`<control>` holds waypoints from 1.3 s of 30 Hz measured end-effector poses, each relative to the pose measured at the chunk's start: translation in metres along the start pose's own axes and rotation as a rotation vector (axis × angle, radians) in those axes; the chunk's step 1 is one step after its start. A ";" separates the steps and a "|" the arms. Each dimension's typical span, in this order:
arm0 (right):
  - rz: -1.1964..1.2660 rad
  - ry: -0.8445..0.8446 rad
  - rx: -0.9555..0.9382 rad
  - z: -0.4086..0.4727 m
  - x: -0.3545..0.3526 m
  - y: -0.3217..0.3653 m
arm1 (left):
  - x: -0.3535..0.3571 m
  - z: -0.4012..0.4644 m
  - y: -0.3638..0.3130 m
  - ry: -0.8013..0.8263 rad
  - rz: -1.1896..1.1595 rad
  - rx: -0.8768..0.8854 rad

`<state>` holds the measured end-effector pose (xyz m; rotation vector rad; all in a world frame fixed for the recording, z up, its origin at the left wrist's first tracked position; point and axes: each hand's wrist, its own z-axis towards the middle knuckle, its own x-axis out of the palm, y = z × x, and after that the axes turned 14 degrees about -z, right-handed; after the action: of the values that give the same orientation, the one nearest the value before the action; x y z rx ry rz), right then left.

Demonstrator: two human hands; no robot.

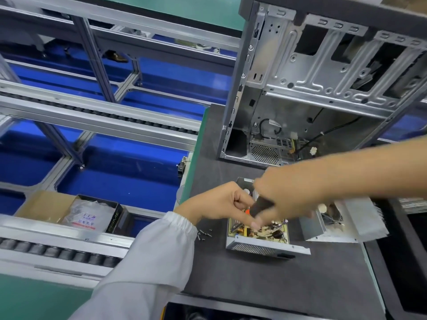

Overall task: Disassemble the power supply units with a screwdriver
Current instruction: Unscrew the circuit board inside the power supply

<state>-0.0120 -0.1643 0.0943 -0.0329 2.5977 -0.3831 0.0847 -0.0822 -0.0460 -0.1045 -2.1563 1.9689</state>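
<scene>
The right hand (pixel 288 195) is gripping the screwdriver (pixel 260 207), its handle slanting down-left into the open power supply (pixel 258 236) — the left hand (pixel 221 204), pinching closed, is hovering just beside it.

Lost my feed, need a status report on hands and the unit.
Left hand fingers curled over open power supply unit. Right hand grips screwdriver. Loose screws beside unit.

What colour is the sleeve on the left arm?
White; the sleeve shows best in the head view.

Head camera looks steeply down, close over the workbench (pixel 277 285).
</scene>
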 end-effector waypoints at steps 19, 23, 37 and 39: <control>-0.419 -0.782 -0.024 -0.005 0.034 -0.005 | -0.003 -0.002 -0.007 -0.025 -0.006 0.040; -0.399 -0.806 -0.091 -0.006 0.036 -0.009 | 0.003 0.001 -0.008 -0.036 -0.006 0.061; -0.263 -0.796 0.010 -0.012 0.045 0.007 | -0.008 -0.010 -0.007 -0.051 0.032 0.035; -0.237 -0.765 0.003 -0.010 0.048 0.013 | -0.004 -0.007 -0.007 -0.063 -0.010 -0.017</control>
<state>-0.0580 -0.1533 0.0762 -0.4073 1.8373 -0.3656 0.0906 -0.0765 -0.0386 -0.0345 -2.2081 1.9737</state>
